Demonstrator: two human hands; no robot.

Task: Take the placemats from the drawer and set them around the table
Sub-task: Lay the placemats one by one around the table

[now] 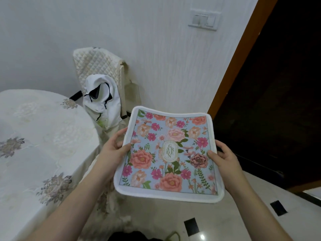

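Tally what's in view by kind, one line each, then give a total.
Placemats: 1, the floral placemat, held by the left hand and right hand
Tables: 1, the table under a white embroidered cloth
Chairs: 1, the chair with a quilted cover
Bags: 1, the white bag on the chair
Switch plates: 1, the switch plate
Total: 5
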